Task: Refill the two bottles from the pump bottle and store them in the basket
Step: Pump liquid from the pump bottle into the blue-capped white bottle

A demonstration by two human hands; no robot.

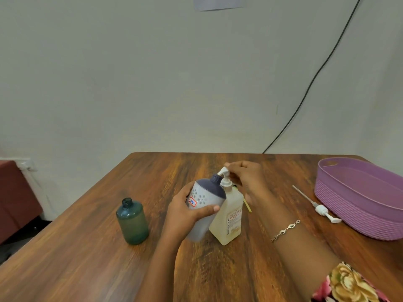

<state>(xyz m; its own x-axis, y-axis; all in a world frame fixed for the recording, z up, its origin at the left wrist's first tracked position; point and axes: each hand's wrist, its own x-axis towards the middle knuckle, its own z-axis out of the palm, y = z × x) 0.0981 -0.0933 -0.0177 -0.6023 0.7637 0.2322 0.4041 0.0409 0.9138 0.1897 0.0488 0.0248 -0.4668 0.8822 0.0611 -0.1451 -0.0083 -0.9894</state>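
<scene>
Centre of frame: the left grip (187,212) is wrapped round the grey bottle (207,192), thumb across the front and fingers on the left side. The bottle is lifted and tilted to the right, its open dark neck just under the spout of the pump bottle (231,216). The two bottles touch at the shoulder.

The pump bottle stands upright on the worktop (87,258). The right grip (248,177) sits over its pump head with fingers bent and the forefinger on top.

Left of centre: a green bottle (132,221) stands upright, uncapped, well apart from both grips.

Right edge: the purple basket (349,205) is on the worktop. A loose white pump (320,209) lies just beside its near wall, between basket and right forearm.

A thin yellow item (248,207) shows behind the pump bottle, mostly hidden; its kind cannot be told.

A black cable (316,77) runs down the wall at upper right.
</scene>
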